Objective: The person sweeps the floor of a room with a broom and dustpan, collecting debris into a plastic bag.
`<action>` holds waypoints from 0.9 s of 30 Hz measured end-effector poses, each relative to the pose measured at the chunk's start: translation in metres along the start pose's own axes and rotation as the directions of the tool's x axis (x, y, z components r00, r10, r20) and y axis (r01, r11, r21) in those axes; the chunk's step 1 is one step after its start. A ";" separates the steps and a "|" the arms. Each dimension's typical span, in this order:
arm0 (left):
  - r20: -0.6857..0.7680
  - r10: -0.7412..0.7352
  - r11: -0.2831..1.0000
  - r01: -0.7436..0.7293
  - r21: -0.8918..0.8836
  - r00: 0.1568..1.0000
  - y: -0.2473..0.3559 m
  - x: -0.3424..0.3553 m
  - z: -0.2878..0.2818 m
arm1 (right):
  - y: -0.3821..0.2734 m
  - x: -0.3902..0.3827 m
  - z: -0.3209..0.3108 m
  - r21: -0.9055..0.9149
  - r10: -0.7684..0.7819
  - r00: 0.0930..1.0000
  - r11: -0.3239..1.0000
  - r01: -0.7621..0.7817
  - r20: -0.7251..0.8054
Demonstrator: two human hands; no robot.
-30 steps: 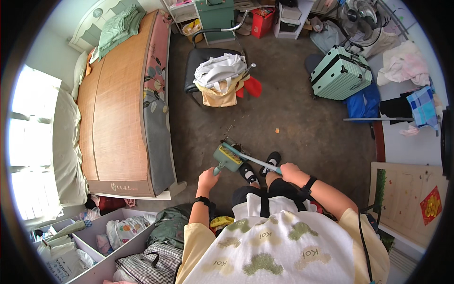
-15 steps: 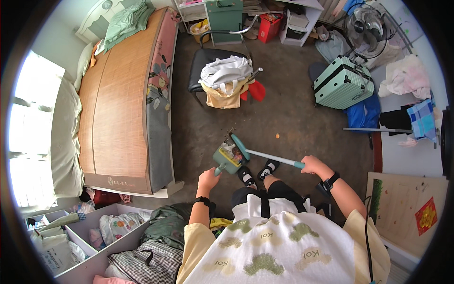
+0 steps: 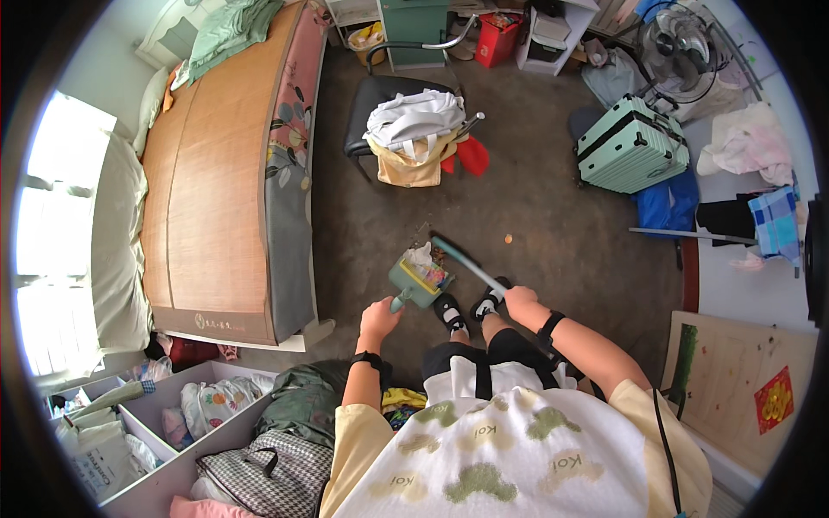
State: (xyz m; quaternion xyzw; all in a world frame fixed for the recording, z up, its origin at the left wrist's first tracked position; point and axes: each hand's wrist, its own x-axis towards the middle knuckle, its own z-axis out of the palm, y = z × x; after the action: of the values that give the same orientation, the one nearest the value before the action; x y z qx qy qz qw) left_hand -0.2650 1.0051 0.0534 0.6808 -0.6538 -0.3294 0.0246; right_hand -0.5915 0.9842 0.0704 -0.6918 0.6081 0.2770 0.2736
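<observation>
My left hand (image 3: 380, 318) is closed round the handle of a green dustpan (image 3: 411, 287) with a yellow lip, low over or on the dark floor. Crumpled white paper (image 3: 420, 256) and colourful wrappers (image 3: 434, 274) lie in the pan's mouth. With my right hand (image 3: 523, 305) I grip the pale handle of a broom (image 3: 471, 262). Its green head slants down beside the pan's far right corner, close to some brown scraps. Loose crumbs (image 3: 424, 230) lie just beyond the pan. My feet in black shoes (image 3: 450, 312) stand right behind it.
A small orange bit (image 3: 508, 239) lies on the floor to the right. Ahead stands a black chair (image 3: 367, 108) piled with bags. A bed (image 3: 216, 190) runs along the left, and a mint suitcase (image 3: 633, 145) stands at right. Storage bins (image 3: 211, 449) are near left.
My right hand has moved left and inward, and the broom now points more steeply, its head turned beside the pan. White paper shows more plainly at the pan's mouth. My left hand barely moved.
</observation>
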 end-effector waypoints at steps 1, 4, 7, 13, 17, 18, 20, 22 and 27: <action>0.006 -0.021 1.000 0.021 -0.004 1.000 -0.001 0.000 0.000 | -0.005 -0.004 -0.003 0.032 -0.024 1.000 0.999 0.024 0.008; 0.002 -0.031 1.000 0.031 -0.001 1.000 -0.004 0.001 0.001 | -0.008 -0.026 -0.027 0.037 -0.124 0.985 0.992 0.121 0.118; -0.006 -0.021 1.000 0.021 0.002 1.000 -0.004 0.001 0.002 | -0.001 -0.036 -0.029 0.033 -0.137 0.983 0.990 0.134 0.122; -0.009 -0.022 1.000 0.022 0.002 1.000 -0.008 -0.001 0.004 | 0.013 -0.054 -0.049 0.024 -0.103 0.987 0.995 0.101 0.125; -0.003 -0.037 0.999 0.037 0.012 0.999 -0.009 0.000 0.004 | 0.029 -0.059 -0.051 0.002 -0.120 0.988 0.993 0.120 0.095; -0.006 -0.035 0.999 0.035 0.011 0.999 -0.010 0.000 0.004 | 0.030 -0.061 -0.054 -0.023 -0.125 0.986 0.991 0.128 0.110; -0.009 -0.022 1.000 0.022 0.006 1.000 -0.010 -0.002 0.002 | 0.030 -0.066 -0.066 -0.044 -0.102 0.986 0.993 0.109 0.130; -0.022 -0.022 1.000 0.022 -0.004 1.000 -0.009 -0.003 0.001 | 0.031 -0.070 -0.075 -0.065 -0.078 0.986 0.994 0.089 0.150; -0.026 -0.032 0.999 0.031 -0.009 0.999 -0.005 -0.006 0.000 | 0.040 -0.078 -0.091 -0.102 -0.075 0.988 0.991 0.089 0.136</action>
State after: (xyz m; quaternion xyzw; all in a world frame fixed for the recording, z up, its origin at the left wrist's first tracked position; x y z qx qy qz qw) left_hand -0.2596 1.0109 0.0536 0.6950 -0.6412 -0.3238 0.0307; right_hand -0.6346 0.9683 0.1879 -0.7104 0.5438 0.3427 0.2867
